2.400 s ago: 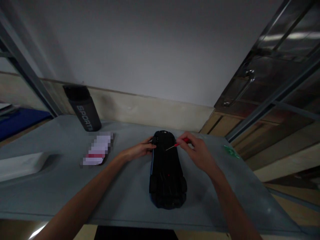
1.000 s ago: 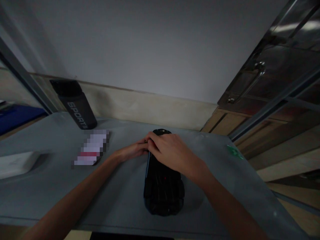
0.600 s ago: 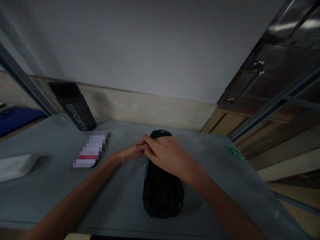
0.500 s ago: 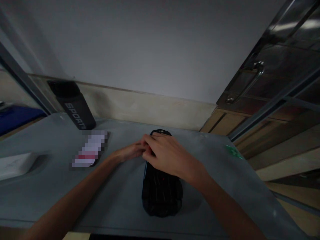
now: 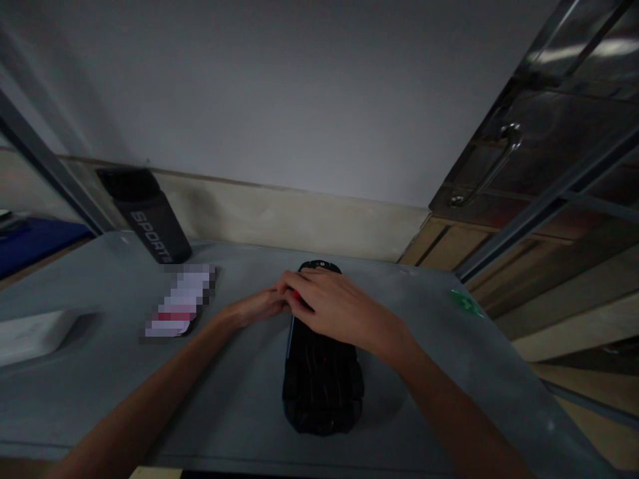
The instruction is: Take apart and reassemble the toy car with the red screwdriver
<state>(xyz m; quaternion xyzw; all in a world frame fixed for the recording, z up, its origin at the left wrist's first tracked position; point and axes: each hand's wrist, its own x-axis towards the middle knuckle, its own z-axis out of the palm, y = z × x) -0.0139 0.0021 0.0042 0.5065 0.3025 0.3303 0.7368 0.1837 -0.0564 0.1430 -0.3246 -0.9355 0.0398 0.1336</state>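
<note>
A long black object [image 5: 323,382] with rounded ends, perhaps a toy car lying upside down, rests on the grey table. My right hand [image 5: 334,303] lies across its far half, with the fingers bent and pressed together toward the left. Between those fingers shows a small red thing [image 5: 296,295], too small to name. At the object's left edge, my left hand [image 5: 260,306] meets the right fingertips; its own fingertips are hidden behind them, so what it grips cannot be made out.
On the grey table [image 5: 239,386] a dark bottle [image 5: 154,226] stands at the back left, near a blurred-out phone [image 5: 184,299]. A white object [image 5: 34,336] lies far left, a green scrap [image 5: 466,303] at right. Metal bars flank both sides.
The red thing has come into view between my right fingers. Both hands stay nearly where they were, and the camera view has shifted slightly.
</note>
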